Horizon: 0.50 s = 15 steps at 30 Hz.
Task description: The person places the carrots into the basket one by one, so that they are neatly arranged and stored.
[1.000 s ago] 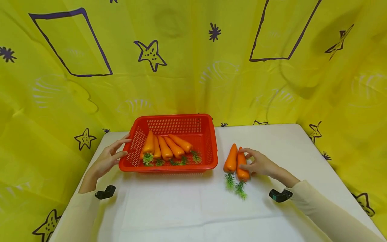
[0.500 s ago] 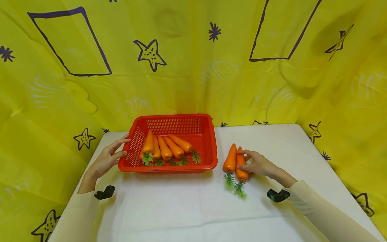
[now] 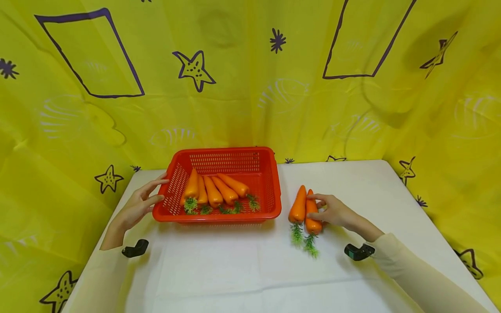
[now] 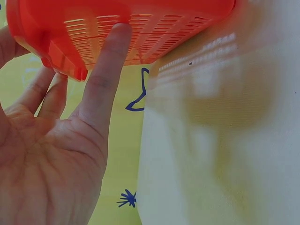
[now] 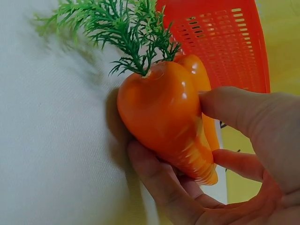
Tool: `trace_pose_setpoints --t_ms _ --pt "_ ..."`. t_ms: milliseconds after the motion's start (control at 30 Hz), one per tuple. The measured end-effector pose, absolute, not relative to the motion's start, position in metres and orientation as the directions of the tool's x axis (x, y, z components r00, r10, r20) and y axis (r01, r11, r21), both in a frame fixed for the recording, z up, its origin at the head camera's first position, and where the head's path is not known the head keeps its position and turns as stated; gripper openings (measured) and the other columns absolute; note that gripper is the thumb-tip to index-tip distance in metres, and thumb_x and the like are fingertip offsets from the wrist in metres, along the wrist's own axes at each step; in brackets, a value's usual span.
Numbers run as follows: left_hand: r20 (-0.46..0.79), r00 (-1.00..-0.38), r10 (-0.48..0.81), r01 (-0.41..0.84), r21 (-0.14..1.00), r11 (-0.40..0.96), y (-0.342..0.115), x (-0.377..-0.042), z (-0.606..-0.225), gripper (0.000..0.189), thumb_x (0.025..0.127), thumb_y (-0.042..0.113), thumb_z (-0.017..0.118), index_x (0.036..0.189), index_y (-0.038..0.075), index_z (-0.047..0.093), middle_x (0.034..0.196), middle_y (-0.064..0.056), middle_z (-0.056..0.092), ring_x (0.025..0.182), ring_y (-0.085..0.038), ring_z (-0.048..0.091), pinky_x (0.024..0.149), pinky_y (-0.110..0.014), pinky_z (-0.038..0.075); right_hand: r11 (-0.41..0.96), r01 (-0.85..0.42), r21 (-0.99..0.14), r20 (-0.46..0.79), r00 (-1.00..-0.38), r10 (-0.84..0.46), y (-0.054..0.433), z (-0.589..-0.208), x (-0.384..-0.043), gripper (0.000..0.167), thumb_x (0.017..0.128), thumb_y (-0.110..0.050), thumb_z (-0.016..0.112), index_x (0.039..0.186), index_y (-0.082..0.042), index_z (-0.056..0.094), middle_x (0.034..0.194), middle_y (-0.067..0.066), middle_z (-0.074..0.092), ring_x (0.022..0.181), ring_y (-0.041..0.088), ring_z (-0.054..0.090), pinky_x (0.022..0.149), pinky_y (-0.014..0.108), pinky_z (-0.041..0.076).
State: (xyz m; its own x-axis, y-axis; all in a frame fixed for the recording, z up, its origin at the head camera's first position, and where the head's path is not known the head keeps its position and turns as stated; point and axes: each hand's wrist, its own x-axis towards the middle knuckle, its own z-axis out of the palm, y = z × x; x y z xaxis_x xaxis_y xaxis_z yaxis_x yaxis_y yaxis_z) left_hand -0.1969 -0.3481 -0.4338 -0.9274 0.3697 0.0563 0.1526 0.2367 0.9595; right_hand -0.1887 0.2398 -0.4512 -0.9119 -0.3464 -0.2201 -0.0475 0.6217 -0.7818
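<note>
My right hand grips an orange carrot with a green leafy top, lying right of the basket. In the right wrist view, thumb and fingers curl round this carrot. A second carrot lies close along its left side. My left hand rests against the left end of a red plastic basket, its fingers fairly straight. From the left wrist, one straight finger touches the slotted basket wall. Several carrots lie side by side in the basket, leafy tops toward me.
Both hands work over a white tabletop. A yellow patterned curtain hangs behind the table and along its sides. Dark devices sit at the left wrist and right wrist.
My right hand and the carrot in its grip have shifted very slightly left. The left hand and the basket look the same apart from a slight shift of the view.
</note>
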Motion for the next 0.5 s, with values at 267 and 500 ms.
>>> trace_pose_setpoints --t_ms 267,500 --pt "0.046 -0.934 0.355 0.150 0.950 0.274 -0.345 -0.195 -0.430 0.050 0.108 0.012 0.051 0.155 0.002 0.038 0.173 -0.003 0.011 0.152 -0.049 0.013 0.097 -0.041 0.051 0.551 0.024 -0.834 -0.262 -0.897 -0.357 0.242 -0.442 -0.189 0.071 0.089 -0.012 0.080 0.148 0.007 0.046 0.112 0.028 0.059 0.078 0.023 0.063 0.069 0.032 0.057" --pt "0.040 -0.934 0.356 0.140 0.956 0.260 -0.346 -0.194 -0.433 0.050 0.108 0.012 0.051 0.155 0.001 0.037 0.173 0.000 0.009 0.140 -0.017 0.041 0.093 -0.037 0.054 0.489 0.005 -0.872 -0.237 -0.880 -0.412 0.247 -0.425 -0.191 0.072 0.091 -0.010 0.078 0.151 0.007 0.042 0.129 0.038 0.051 0.079 0.025 0.068 0.071 0.036 0.061"
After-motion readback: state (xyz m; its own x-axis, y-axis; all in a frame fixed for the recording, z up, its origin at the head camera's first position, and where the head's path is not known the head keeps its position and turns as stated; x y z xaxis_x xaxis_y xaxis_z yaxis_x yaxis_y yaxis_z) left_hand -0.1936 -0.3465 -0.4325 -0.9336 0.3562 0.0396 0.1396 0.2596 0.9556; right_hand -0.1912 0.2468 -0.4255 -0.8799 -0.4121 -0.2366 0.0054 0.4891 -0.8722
